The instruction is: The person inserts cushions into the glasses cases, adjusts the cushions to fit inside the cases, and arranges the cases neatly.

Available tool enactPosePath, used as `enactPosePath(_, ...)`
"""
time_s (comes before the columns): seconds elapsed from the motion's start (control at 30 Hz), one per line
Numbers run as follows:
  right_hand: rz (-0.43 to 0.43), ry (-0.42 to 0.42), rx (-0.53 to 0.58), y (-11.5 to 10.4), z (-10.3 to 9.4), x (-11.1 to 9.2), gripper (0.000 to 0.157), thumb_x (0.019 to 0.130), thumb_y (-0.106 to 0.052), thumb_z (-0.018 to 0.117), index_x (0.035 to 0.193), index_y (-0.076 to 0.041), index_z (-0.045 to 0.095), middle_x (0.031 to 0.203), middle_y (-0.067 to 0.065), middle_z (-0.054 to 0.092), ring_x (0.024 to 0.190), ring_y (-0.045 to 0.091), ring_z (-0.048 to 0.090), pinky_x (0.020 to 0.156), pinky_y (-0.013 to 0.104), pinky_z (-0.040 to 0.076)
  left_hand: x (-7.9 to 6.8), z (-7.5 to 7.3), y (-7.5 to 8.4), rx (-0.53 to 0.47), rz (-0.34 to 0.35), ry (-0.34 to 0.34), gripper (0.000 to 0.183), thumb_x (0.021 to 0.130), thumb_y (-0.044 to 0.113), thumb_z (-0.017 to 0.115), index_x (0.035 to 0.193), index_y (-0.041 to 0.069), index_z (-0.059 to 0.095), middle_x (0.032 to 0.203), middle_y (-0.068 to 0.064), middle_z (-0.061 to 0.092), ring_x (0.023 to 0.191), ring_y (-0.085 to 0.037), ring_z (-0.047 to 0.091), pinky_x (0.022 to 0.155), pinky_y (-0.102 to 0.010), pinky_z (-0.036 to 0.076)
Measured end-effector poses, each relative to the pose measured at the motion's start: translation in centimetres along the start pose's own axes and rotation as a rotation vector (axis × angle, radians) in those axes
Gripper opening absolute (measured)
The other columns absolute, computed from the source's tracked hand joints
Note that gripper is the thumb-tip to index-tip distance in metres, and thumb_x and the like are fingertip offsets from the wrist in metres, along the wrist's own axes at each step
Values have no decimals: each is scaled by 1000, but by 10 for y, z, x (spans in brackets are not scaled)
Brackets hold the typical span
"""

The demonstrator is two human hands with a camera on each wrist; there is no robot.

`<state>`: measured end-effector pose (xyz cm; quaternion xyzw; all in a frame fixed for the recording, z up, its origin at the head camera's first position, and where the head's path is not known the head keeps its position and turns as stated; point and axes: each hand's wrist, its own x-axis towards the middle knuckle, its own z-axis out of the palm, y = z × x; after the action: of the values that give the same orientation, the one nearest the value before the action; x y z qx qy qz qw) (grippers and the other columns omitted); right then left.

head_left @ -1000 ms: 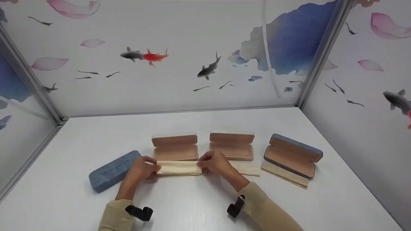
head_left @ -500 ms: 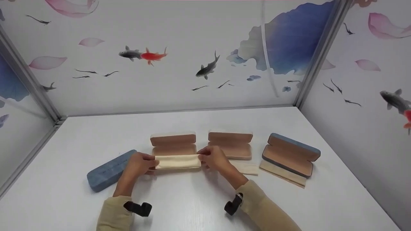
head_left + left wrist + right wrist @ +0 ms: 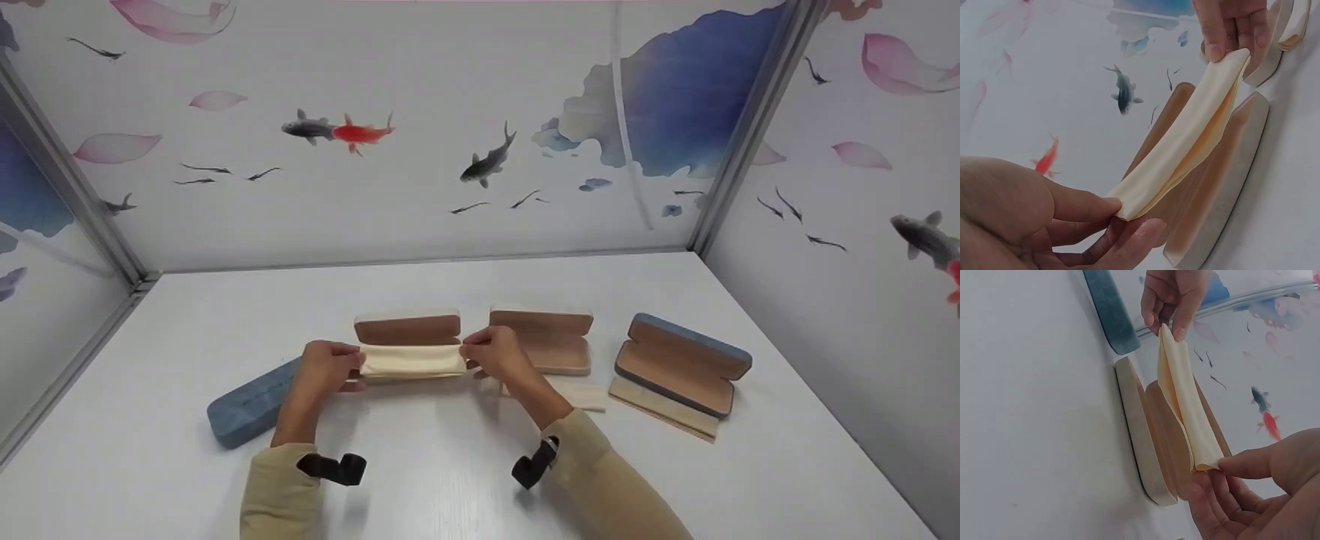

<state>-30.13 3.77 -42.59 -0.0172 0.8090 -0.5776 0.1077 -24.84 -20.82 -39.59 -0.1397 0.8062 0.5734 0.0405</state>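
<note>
A folded cream cloth (image 3: 412, 361) is stretched between my two hands, above an open glasses case (image 3: 407, 330) with a tan lining. My left hand (image 3: 327, 369) pinches the cloth's left end between thumb and fingers. At the other end, my right hand (image 3: 496, 360) pinches it the same way. In the left wrist view the cloth (image 3: 1185, 140) shows its layered folds along one edge, with the pale-rimmed case (image 3: 1224, 185) beneath. From the right wrist, the cloth (image 3: 1188, 405) hangs over the case's open hollow. The case's lower half is mostly hidden by the cloth in the head view.
A closed blue glasses case (image 3: 251, 405) lies beside my left forearm. To the right stand another open pale case (image 3: 555, 352) and an open blue case (image 3: 675, 375). Folded cloths (image 3: 664, 410) lie in front of these two. Printed panels (image 3: 420, 225) border the white table.
Both hands have raised the cloth and carried it away from me, from in front of the open case to over its lower half. The cases stay in place.
</note>
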Motion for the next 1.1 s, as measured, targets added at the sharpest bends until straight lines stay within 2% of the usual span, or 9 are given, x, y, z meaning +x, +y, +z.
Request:
enactPosePath(0.3,18,32,75,-10,3,7,13,93,-8,68,103,0,68,88,6,68,73,13,67,62,25,56,5,-4,-2,-34,8,33,39,99,5,56,131,-17,54,124,-33,62,88,-19,70,74,-31,62)
enactPosePath(0.53,37,43,132,-11,4,9,13,93,-10,68,103,-1,69,93,8,71,78,14,69,70,31,59,11,-1,-9,-89,9,79,36,100,6,56,130,-14,57,124,-32,64,84,-15,70,69,-26,61)
enactPosePath(0.77,61,57,172,-7,5,15,14,94,-11,69,104,-3,69,100,11,73,85,17,71,78,37,60,16,3,-10,-94,6,111,38,102,11,52,132,-12,57,126,-30,62,91,-19,71,69,-25,61)
enactPosePath(0.97,52,71,189,0,7,19,16,94,-11,68,107,-2,70,104,12,73,87,17,70,83,40,59,22,8,-11,-130,26,161,35,100,9,55,128,-12,60,109,-22,67,71,-9,68,62,-22,59)
enactPosePath(1.1,41,85,191,5,10,22,16,94,-11,67,107,-2,69,99,10,72,84,15,69,81,39,60,25,11,-15,-172,50,206,32,98,7,59,123,-12,63,100,-18,69,66,-8,66,58,-21,58)
